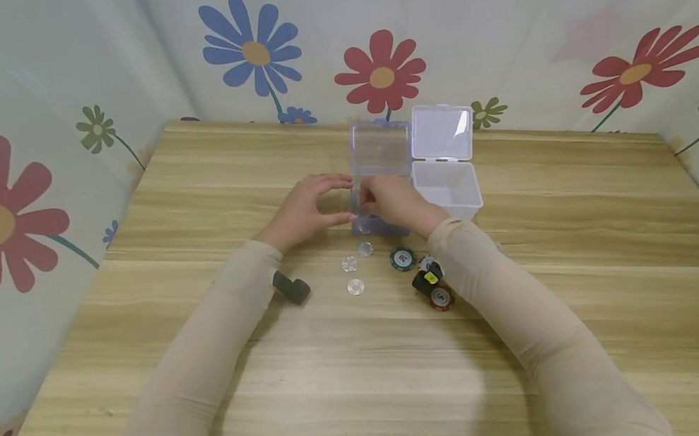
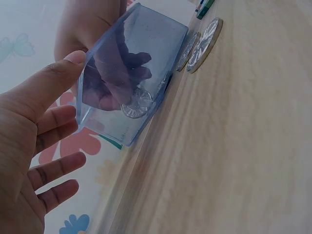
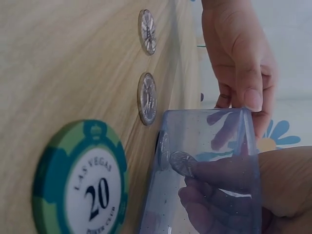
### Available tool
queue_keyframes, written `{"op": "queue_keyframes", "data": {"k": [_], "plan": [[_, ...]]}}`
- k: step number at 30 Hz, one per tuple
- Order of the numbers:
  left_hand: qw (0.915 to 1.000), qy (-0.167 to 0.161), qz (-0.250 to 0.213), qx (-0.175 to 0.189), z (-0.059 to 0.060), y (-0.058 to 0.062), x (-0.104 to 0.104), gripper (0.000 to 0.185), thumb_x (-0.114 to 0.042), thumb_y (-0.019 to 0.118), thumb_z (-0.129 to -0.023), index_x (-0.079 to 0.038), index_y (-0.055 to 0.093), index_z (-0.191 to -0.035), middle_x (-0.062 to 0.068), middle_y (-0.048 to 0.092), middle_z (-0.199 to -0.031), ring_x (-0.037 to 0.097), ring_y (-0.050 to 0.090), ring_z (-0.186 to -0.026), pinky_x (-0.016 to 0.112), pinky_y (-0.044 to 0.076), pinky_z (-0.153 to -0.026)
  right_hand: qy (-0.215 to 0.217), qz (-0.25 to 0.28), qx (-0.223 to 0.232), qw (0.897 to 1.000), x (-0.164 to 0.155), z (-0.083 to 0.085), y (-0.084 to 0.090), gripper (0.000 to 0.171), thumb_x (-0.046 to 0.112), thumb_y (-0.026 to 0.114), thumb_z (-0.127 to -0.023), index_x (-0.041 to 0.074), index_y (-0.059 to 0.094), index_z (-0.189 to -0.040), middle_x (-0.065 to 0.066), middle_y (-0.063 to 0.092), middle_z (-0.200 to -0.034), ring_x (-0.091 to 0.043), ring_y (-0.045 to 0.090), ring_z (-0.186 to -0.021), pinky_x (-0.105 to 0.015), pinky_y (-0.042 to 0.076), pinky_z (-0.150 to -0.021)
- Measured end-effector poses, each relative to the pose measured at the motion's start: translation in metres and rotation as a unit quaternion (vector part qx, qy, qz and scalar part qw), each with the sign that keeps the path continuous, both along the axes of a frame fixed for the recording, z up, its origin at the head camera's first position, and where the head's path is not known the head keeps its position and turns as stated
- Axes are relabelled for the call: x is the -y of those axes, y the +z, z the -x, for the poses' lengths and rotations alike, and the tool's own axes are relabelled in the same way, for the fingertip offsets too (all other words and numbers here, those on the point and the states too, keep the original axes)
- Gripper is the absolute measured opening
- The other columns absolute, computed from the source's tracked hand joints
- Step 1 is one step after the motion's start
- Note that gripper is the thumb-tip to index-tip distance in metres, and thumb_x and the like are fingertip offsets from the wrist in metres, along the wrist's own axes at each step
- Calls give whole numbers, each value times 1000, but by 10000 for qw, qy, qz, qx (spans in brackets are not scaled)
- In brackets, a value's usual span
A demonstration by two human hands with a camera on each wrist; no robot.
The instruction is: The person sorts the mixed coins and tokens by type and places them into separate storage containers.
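Note:
My right hand [image 1: 394,201] reaches down into a clear bluish plastic box [image 2: 161,39] whose lid stands open. Through its wall, a silver coin [image 3: 183,163] shows pinched at the fingertips, low in the box. On the box's left side is my left hand [image 1: 305,212], thumb at the rim and the other fingers loosely extended, holding nothing. In front of the box, several silver coins [image 1: 355,287] lie flat on the wooden table. A green poker chip [image 3: 92,180] marked 20 lies nearby.
A clear whitish box [image 1: 446,183], its lid raised, stands right beside the bluish one. More poker chips, including a red one [image 1: 440,298], lie near my right forearm. Behind the table [image 1: 367,386] hangs a flower-patterned curtain [image 1: 315,8].

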State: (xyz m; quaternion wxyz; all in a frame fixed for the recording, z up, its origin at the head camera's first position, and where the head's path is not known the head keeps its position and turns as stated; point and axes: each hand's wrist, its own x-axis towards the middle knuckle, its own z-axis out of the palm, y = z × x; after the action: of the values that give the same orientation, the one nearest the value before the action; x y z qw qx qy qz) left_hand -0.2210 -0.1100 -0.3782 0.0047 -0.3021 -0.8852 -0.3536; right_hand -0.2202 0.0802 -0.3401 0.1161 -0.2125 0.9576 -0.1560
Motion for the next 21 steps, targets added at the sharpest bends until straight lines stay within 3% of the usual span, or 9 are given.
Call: {"op": "queue_keyframes", "data": {"k": [11,21], "plan": [[10000,11,23,67,-1,2,0,61,-33,78,-79,-11,57,-132,5,52,-143,27,40,-138,45,25,-119,122,-396,-56,9991,3,8,-3,9,12,61,-92,4,65,-95,-10,69,-93,-24,61,-85,-35,52,-80],[10000,-6,-1,38,1,1,0,61,-32,78,-79,-10,57,-132,5,52,-144,27,40,-139,45,24,-120,181,-589,-33,9981,4,9,-4,11,14,64,-91,5,66,-97,-10,70,-97,-26,64,-92,-38,52,-87]]}}
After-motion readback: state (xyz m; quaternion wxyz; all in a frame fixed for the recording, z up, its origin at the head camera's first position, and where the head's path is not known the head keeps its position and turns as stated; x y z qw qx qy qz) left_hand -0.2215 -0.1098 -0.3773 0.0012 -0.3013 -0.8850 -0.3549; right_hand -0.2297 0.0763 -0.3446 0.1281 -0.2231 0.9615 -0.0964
